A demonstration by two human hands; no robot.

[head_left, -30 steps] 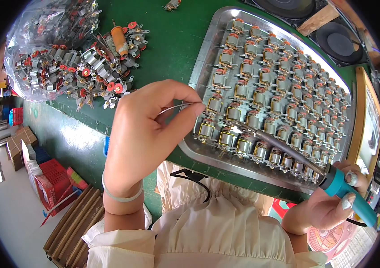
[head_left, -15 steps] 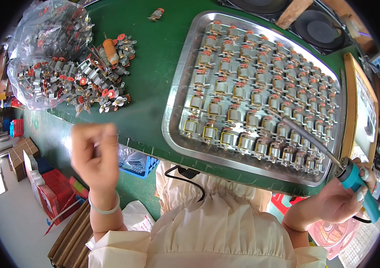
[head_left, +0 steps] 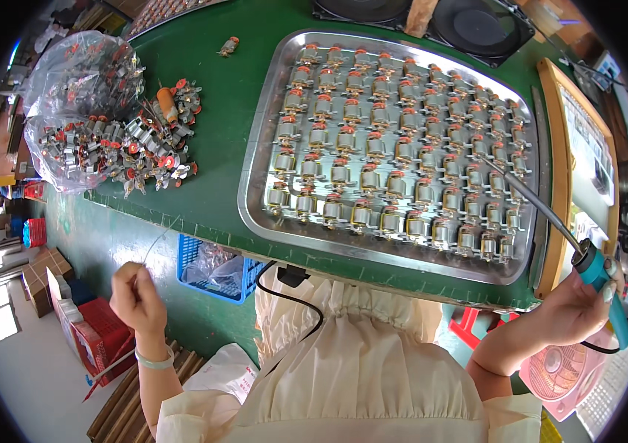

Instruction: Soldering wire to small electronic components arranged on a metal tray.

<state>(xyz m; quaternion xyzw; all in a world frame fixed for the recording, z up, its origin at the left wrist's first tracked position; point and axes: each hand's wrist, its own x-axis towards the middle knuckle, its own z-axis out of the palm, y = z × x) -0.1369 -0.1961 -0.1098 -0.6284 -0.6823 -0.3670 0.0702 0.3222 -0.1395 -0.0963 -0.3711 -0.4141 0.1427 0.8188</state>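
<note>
Pinched between the fingers of my left hand (head_left: 139,303), off the table's front edge, is a thin solder wire (head_left: 157,241) that points up and right. My right hand (head_left: 578,311) is closed around the teal handle of a soldering iron (head_left: 536,198). The iron's long shaft reaches over the right part of a shiny metal tray (head_left: 250,184), its tip above the parts there. Rows of small metal motors (head_left: 340,174) with red-orange ends stand in the tray. Whether the tip touches one, I cannot tell.
Left on the green table (head_left: 210,148), a heap of loose motors (head_left: 107,140) spills from a clear plastic bag (head_left: 81,66), an orange spool-like piece (head_left: 167,105) on it. One motor (head_left: 229,46) lies apart. Beyond are black speaker-like units (head_left: 476,29); a wooden frame (head_left: 559,177) borders the right.
The view has shifted, so the tray sits further left and higher. My left hand is lower, and the wire in it now shows clearly. The iron stays in my right hand.
</note>
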